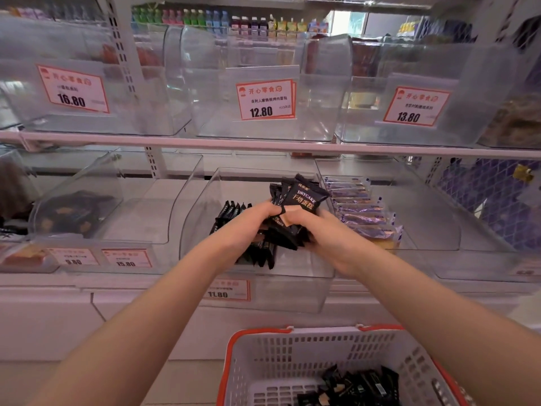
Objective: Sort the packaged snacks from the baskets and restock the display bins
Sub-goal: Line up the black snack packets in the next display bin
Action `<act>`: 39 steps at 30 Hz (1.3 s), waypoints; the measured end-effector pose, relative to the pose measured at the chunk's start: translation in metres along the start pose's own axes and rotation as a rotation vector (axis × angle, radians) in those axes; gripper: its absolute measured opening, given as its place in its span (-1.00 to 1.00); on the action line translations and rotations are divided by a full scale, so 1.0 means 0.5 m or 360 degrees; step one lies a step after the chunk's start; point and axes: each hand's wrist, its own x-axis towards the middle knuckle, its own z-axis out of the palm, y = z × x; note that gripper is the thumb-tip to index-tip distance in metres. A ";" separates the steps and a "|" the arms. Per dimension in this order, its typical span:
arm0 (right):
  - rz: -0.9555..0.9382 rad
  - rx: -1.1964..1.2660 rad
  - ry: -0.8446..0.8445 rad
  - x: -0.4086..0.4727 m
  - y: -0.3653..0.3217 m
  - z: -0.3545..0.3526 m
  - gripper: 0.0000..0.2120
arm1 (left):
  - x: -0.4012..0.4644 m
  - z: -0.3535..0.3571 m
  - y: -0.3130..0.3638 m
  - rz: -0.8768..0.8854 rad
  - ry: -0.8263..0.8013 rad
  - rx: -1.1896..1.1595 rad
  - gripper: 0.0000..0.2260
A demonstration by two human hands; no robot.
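Inside the clear middle display bin (292,291) on the lower shelf, both my hands hold a bunch of black "DRYCAKE" snack packets (301,197). My left hand (248,224) grips the bunch from the left, and my right hand (325,232) curls round it from the right. A short row of the same black packets (231,210) stands upright in the bin behind my left hand. More black packets (360,385) lie in the white basket with a red rim (263,356) below, at the bottom of the view.
To the right, a bin holds a row of purple-and-clear wrapped cakes (363,212). The left bin (117,218) contains dark packets (73,215). The upper shelf carries clear bins with price tags 16.80, 12.80 (265,99) and 13.80. Drink bottles stand on the top shelf.
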 end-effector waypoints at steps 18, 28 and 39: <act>0.0599 -0.2618 0.0196 0.117 0.060 0.069 -0.52 | 0.140 -0.051 -0.119 0.0373 -0.0415 0.2066 -0.57; 0.0511 -0.2396 -0.0102 0.149 0.095 0.022 -0.18 | 0.168 -0.039 -0.133 0.0390 -0.0421 0.2106 -0.34; 0.0162 -0.2892 -0.0268 0.130 0.106 0.022 -0.60 | 0.194 0.004 -0.135 0.0324 -0.0085 0.2174 -0.45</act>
